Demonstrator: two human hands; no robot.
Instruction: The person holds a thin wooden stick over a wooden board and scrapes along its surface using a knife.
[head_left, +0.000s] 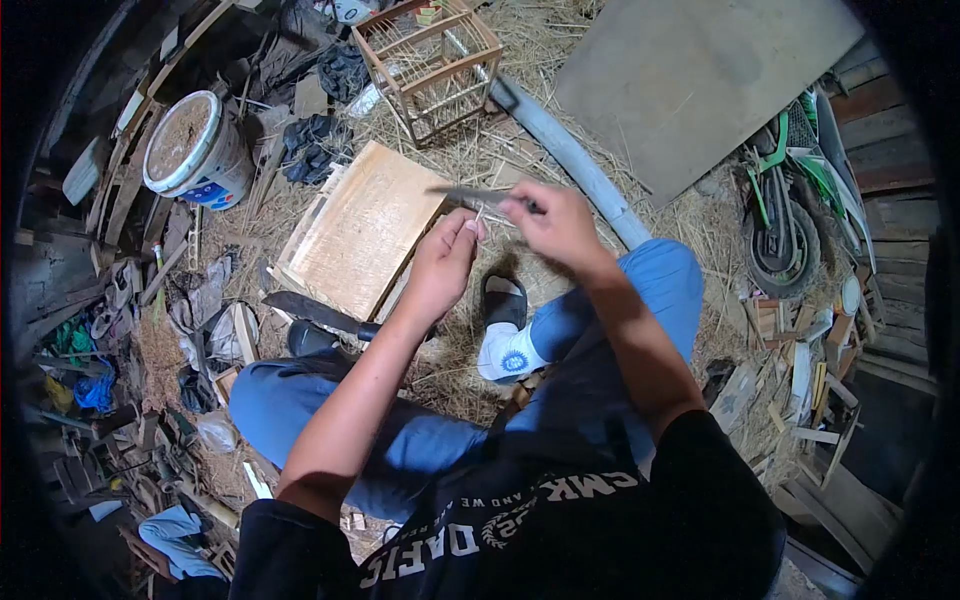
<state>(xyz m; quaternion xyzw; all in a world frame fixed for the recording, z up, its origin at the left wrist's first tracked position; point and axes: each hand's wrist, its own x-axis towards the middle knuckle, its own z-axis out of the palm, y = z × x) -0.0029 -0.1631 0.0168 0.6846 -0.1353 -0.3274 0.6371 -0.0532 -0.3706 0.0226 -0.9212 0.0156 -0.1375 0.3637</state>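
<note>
My right hand [553, 222] is closed round the handle of a knife [470, 194], its dark blade pointing left across the space above my left hand. My left hand [447, 260] is pinched on a thin pale stick [480, 212], whose short end shows at the fingertips near the blade. Whether blade and stick touch, I cannot tell. Just beyond my left hand lies a light wooden board [355, 240] on a low stand. A large machete [315, 312] with a black handle rests by the board's near edge, close to my left forearm.
A wooden cage [430, 70] stands on the straw-covered floor ahead. Left of it is a white bucket [185, 150]. A grey pipe [570, 160] runs beside a large flat sheet [700, 85]. To the right are a small wheel [783, 250] and wood scraps [800, 340].
</note>
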